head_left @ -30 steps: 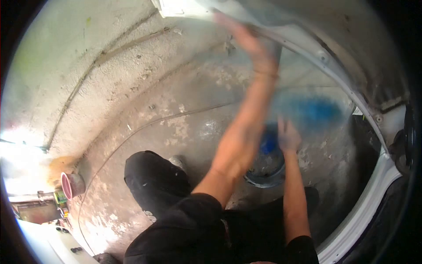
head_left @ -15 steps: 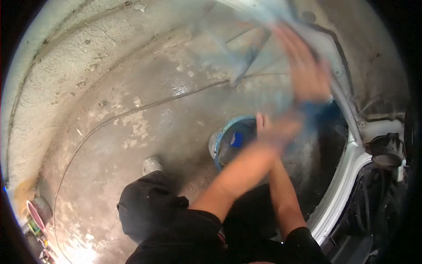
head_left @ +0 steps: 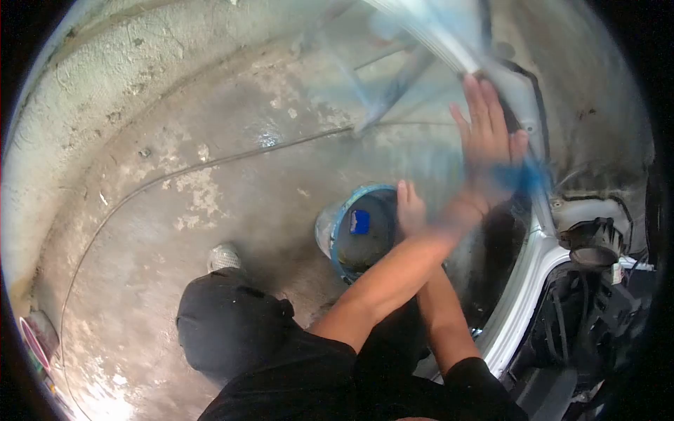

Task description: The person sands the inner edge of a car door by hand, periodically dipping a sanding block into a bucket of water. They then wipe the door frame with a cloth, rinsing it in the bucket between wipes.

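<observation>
My left hand (head_left: 488,137) is stretched out at the upper right, its fingers apart, over the edge of a pale metal vehicle body frame (head_left: 523,316). A blurred blue thing (head_left: 525,177) is beside its wrist; whether it is cloth I cannot tell. My left forearm crosses above my right one. My right hand (head_left: 411,210) is at the right rim of a round bucket (head_left: 338,223) and grips it, with part of the hand hidden. Inside the bucket is a small blue block (head_left: 359,222).
A long thin hose (head_left: 232,160) curves over the stained concrete floor (head_left: 246,210). A metal stand (head_left: 382,105) is at the top. A pink-rimmed container (head_left: 35,344) lies at the lower left. Dark vehicle parts (head_left: 576,316) fill the lower right.
The view has shifted a little, with the bucket and floor now further left. My left hand, blurred before, shows more clearly with its fingers spread. My right hand remains at the bucket's rim.
</observation>
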